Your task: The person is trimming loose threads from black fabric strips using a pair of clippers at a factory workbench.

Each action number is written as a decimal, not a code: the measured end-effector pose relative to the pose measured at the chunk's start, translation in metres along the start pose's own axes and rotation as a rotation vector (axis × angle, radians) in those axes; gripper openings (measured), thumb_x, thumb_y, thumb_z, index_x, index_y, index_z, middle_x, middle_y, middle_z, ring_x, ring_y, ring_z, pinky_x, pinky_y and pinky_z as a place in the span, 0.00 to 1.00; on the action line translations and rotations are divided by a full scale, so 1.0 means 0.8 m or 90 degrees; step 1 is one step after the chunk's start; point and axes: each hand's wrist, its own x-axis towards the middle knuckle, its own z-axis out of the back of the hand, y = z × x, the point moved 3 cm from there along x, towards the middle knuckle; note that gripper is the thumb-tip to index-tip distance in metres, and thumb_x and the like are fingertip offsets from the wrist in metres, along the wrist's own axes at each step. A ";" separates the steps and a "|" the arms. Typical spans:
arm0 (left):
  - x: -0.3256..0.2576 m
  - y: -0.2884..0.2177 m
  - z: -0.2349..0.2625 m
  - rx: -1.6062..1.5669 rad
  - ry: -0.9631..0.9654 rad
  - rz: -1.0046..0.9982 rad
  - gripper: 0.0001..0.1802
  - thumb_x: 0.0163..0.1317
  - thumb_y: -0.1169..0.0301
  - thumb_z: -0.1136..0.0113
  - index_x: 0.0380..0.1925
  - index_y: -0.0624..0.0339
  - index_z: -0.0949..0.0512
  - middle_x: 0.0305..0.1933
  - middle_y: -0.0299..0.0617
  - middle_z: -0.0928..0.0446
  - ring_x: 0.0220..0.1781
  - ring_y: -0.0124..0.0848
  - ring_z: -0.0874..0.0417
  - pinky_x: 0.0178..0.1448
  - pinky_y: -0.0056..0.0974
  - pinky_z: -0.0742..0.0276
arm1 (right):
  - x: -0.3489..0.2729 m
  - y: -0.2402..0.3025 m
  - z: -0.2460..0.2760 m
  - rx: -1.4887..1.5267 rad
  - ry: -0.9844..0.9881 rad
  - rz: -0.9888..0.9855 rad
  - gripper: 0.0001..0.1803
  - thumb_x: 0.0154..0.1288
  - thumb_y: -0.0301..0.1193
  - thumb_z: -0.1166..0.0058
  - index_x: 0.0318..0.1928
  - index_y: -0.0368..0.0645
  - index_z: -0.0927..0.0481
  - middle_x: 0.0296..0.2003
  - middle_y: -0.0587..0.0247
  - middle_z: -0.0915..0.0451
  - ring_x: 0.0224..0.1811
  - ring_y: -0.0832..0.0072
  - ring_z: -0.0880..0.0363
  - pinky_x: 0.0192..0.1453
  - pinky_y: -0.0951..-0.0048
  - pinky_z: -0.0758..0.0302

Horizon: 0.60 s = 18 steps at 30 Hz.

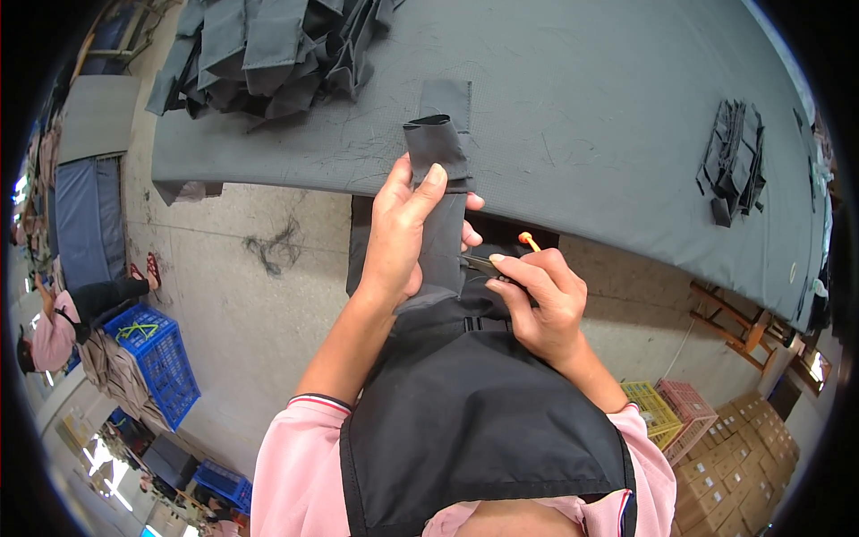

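My left hand (399, 219) is closed around a dark grey fabric strip (436, 234), thumb on top and fingertips showing at its right side. The strip's far end is folded over into a loop at the table's near edge. Close to the strip's right edge, my right hand (548, 295) grips a pair of small thread snips (483, 263), their metal tips pointing left at the cloth. An orange piece (530, 240) sticks out above the right hand's fingers. Most of the snips is hidden in that hand. Another flat grey strip (447, 98) lies on the table just beyond.
The grey-covered table (591, 116) spans the far side, with loose thread scraps. A heap of grey fabric pieces (259, 54) sits far left; a smaller bundle (735, 161) lies right. A blue crate (161, 358) stands left on the floor, cartons (738, 465) lower right. Another person sits left.
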 end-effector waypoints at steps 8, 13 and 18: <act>0.001 0.005 0.002 -0.070 0.043 0.056 0.13 0.68 0.60 0.52 0.45 0.55 0.33 0.31 0.47 0.22 0.20 0.30 0.21 0.24 0.32 0.25 | -0.001 -0.004 -0.010 0.059 -0.007 -0.007 0.17 0.39 0.22 0.33 0.36 0.40 0.19 0.24 0.64 0.27 0.19 0.72 0.29 0.24 0.73 0.31; -0.003 0.005 0.005 0.004 0.014 -0.004 0.22 0.67 0.60 0.51 0.56 0.59 0.39 0.33 0.47 0.23 0.23 0.30 0.20 0.28 0.32 0.24 | 0.002 0.003 -0.004 0.004 0.015 -0.009 0.17 0.39 0.22 0.32 0.36 0.40 0.19 0.25 0.64 0.27 0.19 0.72 0.29 0.24 0.74 0.31; -0.003 0.005 0.001 -0.012 0.000 -0.088 0.26 0.67 0.62 0.50 0.60 0.60 0.43 0.37 0.47 0.25 0.27 0.30 0.20 0.32 0.34 0.21 | 0.016 0.018 -0.004 -0.061 0.072 -0.030 0.15 0.41 0.24 0.34 0.34 0.40 0.21 0.28 0.63 0.30 0.20 0.71 0.28 0.22 0.72 0.32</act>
